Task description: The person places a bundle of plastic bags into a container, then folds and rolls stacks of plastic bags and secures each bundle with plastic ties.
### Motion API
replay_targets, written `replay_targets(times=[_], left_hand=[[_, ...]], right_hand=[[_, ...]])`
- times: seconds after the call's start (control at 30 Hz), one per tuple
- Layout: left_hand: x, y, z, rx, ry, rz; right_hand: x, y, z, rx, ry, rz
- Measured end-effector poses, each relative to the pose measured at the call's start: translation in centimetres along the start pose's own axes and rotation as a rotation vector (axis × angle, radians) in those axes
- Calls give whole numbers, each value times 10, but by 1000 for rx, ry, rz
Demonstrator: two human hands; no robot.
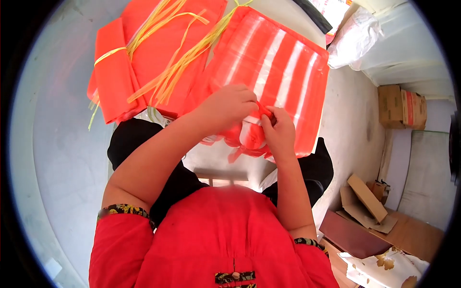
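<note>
Both hands meet over the near edge of a stack of red and white striped plastic bags (276, 60). My left hand (233, 105) pinches a bit of the red plastic with its fingertips. Close beside it on the right, my right hand (280, 129) has thumb and fingers closed on the same red plastic. Below the hands, bunched folds of the bags hang over the near edge. To the left lie plain red bundles (113, 72), one tied with a yellow strip. Loose yellow and orange strips (180, 67) lie across them.
A white plastic bag (355, 38) is at the upper right. Cardboard boxes (401, 106) stand by the right wall, and opened cardboard (367, 204) lies at the lower right near a patterned white cloth (384, 269). Dark-clothed knees are below the bags.
</note>
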State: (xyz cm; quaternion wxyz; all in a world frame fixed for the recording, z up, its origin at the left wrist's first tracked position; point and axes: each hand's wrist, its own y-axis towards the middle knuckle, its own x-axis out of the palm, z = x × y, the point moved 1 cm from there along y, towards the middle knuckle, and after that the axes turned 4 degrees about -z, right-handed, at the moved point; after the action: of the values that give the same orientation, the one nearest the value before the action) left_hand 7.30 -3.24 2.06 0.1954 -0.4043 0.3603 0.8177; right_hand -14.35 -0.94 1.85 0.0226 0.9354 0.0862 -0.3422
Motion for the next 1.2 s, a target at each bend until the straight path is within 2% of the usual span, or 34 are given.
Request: replay_targets(times=[0.07,0.17,0.23,0.3,0.37,0.6,0.7,0.8,0.93,1.03,1.13,1.2], left_hand=[[11,1,3,18,-66,-34],[18,2,3,1,-46,-99],[15,4,5,-33,-52,-134],[14,4,4,-16,-45,-147],[13,3,3,-12,-38,-153],[9,1,4,-44,-168,-124],[3,2,5,-54,-217,-149],[-6,5,10,-70,-208,-163],[4,8,11,-131,-201,-120],[11,11,5,-249,-320,-115],[13,11,-1,-275,-362,-109],[10,12,-3,-287,-394,-136]], right_hand=[[-1,0,0,-27,-55,7],[-11,-6,-9,85,14,-13],[-19,-17,-3,11,23,17],[-24,-27,7,-162,-107,30],[-25,-35,18,-432,-375,32],[-15,-43,4,-504,-294,-12],[-16,-37,9,-475,-216,31],[-13,-30,6,-241,157,88],[-19,-19,-4,-247,59,16],[-34,-11,12,-266,48,140],[-68,-12,31,13,481,298],[-84,-25,33,130,504,346]])
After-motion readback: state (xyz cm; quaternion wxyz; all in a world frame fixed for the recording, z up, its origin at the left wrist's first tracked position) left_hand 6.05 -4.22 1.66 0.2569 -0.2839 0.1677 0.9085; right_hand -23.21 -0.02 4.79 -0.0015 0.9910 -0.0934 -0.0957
